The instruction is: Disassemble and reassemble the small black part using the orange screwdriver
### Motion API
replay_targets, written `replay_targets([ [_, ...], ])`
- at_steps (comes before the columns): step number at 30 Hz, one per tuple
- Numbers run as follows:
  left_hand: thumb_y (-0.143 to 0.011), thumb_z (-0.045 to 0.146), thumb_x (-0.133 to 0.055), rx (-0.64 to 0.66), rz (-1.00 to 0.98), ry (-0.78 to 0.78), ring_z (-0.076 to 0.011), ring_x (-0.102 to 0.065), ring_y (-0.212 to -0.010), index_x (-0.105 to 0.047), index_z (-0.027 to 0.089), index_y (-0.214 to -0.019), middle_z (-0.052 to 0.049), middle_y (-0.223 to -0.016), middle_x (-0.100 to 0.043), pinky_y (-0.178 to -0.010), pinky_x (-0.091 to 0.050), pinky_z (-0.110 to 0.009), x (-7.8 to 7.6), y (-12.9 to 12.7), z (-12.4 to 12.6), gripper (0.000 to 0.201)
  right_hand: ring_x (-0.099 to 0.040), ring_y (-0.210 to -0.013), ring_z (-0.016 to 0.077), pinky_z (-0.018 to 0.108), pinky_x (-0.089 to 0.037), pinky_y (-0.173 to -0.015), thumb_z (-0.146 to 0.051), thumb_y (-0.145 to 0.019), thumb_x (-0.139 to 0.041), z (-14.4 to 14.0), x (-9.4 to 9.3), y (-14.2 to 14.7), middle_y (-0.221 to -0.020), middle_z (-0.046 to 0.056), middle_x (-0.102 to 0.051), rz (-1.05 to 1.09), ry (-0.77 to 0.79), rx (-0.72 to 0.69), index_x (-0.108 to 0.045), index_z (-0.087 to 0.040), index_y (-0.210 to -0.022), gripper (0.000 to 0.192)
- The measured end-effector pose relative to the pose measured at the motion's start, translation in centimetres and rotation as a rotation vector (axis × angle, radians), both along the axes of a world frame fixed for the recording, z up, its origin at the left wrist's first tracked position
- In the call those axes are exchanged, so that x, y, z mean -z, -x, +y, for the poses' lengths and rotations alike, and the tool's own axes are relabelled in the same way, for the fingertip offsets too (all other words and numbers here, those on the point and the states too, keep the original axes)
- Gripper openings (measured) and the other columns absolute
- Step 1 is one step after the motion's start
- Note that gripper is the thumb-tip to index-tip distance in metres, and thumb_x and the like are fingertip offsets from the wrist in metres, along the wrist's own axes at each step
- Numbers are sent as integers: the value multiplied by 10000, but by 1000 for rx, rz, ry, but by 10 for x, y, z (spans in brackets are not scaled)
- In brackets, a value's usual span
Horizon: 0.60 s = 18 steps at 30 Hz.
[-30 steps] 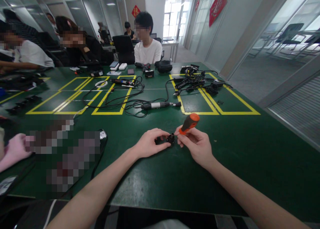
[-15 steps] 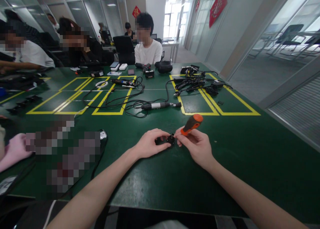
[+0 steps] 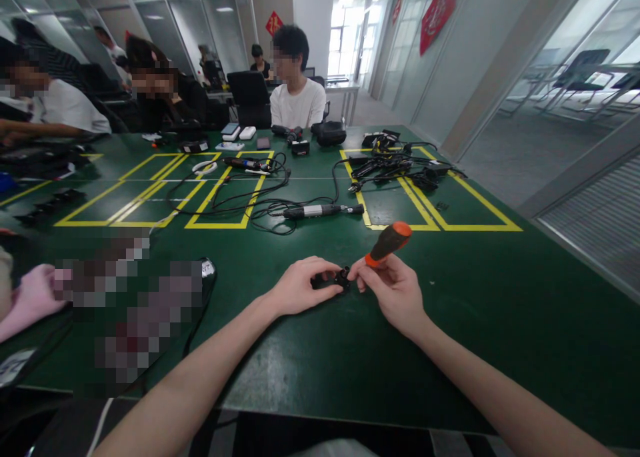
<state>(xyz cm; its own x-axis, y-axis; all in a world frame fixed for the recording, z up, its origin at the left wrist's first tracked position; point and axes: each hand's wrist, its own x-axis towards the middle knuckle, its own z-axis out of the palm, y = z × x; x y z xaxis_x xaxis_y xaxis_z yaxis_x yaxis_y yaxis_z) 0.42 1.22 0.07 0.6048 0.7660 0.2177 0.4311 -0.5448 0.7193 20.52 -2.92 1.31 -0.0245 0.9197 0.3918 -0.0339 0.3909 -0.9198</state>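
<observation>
Between the fingertips and thumb of my left hand (image 3: 303,287) is a small black part (image 3: 343,278), held just above or on the green table; its exact kind is too small to make out. My right hand (image 3: 395,287) is closed around the lower end of a screwdriver (image 3: 393,242) with a black and orange handle. The handle leans up and to the right. My right fingertips are close beside the black part, and the screwdriver's shaft and tip are hidden by them.
Beyond my hands lies a corded electric screwdriver (image 3: 317,210) with its looping cable. Tangled black cables (image 3: 395,167) lie at the back right within yellow tape. Tiny dark pieces (image 3: 442,206) are nearby. A person in a white shirt (image 3: 299,104) sits opposite; others are at the left.
The screwdriver's handle has tilted a little further to the right and down in my right hand. My left hand and the black part have stayed almost still.
</observation>
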Motion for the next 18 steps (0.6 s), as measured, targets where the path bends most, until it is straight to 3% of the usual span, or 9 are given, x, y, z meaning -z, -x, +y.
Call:
replay_targets([
  [9, -890, 347, -747, -4, 12, 6, -158, -642, -821, -751, 201, -1167, -43, -936, -743, -773, -512, -272, -2, -1, -1, 313, -570, -570, 126, 278, -504, -525, -518, -988, -622, 0, -3, -4, -786, 27, -611, -95, -89, -17, -679, -201, -788, 379],
  [14, -892, 346, -743, 2, 20, 10, -163, -641, -824, -749, 196, -1165, -46, -945, -743, -784, -514, -283, -4, 0, -2, 311, -495, -509, 116, 255, -431, -479, -514, -1013, -572, -4, -1, -2, -640, -18, -535, -131, -81, -35, -662, -202, -807, 384],
  [18, -897, 347, -743, 8, 18, 6, -167, -645, -834, -748, 192, -1157, -49, -957, -744, -777, -507, -284, -4, 0, -2, 303, -514, -507, 124, 260, -439, -490, -544, -1007, -563, -3, 2, -3, -608, -19, -553, -172, -66, -35, -644, -203, -794, 410],
])
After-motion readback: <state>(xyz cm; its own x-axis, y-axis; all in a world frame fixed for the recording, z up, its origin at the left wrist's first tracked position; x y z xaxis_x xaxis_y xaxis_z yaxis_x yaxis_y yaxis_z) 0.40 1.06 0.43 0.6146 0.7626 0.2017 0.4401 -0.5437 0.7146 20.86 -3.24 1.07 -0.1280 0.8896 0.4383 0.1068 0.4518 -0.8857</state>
